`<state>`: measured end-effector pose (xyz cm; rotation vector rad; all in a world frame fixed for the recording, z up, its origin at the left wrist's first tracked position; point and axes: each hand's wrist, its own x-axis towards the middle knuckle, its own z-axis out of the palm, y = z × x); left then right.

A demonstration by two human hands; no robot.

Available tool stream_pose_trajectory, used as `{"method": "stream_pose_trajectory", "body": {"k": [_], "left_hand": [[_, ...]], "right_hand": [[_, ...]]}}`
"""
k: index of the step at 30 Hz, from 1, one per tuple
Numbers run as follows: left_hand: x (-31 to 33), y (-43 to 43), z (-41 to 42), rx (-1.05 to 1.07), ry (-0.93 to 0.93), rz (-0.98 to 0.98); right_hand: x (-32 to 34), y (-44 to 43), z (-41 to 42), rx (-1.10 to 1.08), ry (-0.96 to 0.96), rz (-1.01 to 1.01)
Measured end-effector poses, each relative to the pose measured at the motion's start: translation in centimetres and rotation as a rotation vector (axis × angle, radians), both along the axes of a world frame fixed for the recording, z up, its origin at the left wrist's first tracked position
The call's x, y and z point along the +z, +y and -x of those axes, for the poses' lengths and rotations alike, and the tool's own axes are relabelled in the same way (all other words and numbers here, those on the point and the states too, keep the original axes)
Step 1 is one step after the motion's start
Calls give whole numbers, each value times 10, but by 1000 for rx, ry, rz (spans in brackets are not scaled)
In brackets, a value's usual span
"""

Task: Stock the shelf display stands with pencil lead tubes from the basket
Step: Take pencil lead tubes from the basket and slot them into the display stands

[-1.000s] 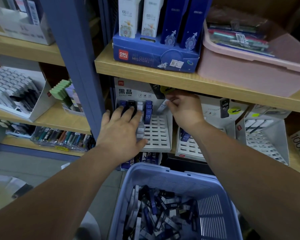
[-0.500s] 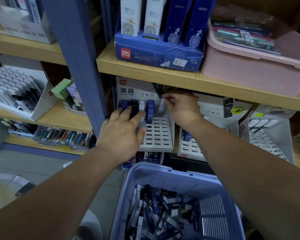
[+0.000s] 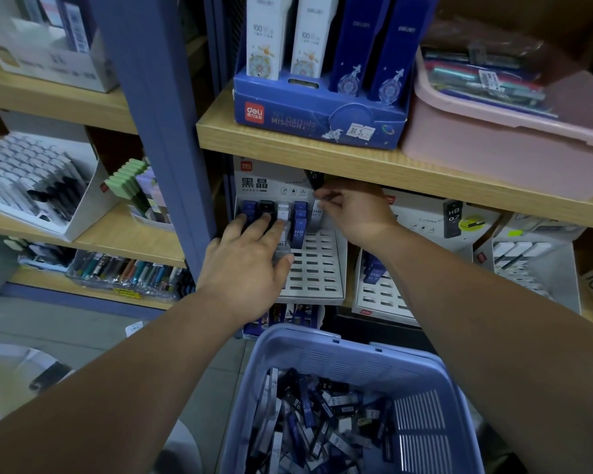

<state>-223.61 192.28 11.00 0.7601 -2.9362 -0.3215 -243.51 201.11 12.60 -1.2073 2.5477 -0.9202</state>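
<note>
Both hands stay at the top rows of the white display stand (image 3: pixel 317 268), barely shifted from a second ago. The left hand (image 3: pixel 250 265) lies with straight fingers across the upper tubes, its thumb beside a clear tube (image 3: pixel 281 248). The right hand (image 3: pixel 353 213) curls its fingers to pinch a pale tube (image 3: pixel 317 212) at the stand's upper right corner. Seated tubes, among them a blue tube (image 3: pixel 299 230) marked HB 0.7, lie with long axes running up the sloped face, caps toward the back. More tubes (image 3: pixel 305 412) lie jumbled every way in the blue basket (image 3: pixel 322 350) below the forearms. The wooden shelf board (image 3: pixel 356 162) hangs close over the right hand, and a blue post (image 3: pixel 158 131) stands just left of the left hand. Rows of open slots fill the stand's lower half.
</note>
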Motion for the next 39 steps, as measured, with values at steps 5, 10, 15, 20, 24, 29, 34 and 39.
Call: {"method": "stream_pose_trajectory", "body": {"k": [5,10,15,20,24,29,34,39], "left_hand": [[0,1,0,8,-7,-9],[1,2,1,16,-20,-15],[0,1,1,13,-16,-30],[-1,0,4,12,-7,-58],[0,0,4,2,-17,-72],[-3,3,-16,-57,58,-33],[-6,14,-58,-107,216,40],[-38,42,-107,42,165,-154]], "right_hand": [[-2,1,2,15,-22,7],[-4,5,1,9,16,-9],[-7,4,0,13,57,-31],[-7,5,0,86,104,-141],[-2,24,-12,79,137,-52],[-6,88,-49,-21,108,244],[-46,168,-92,-77,-168,211],[-122,210,-101,-120,-365,-179]]}}
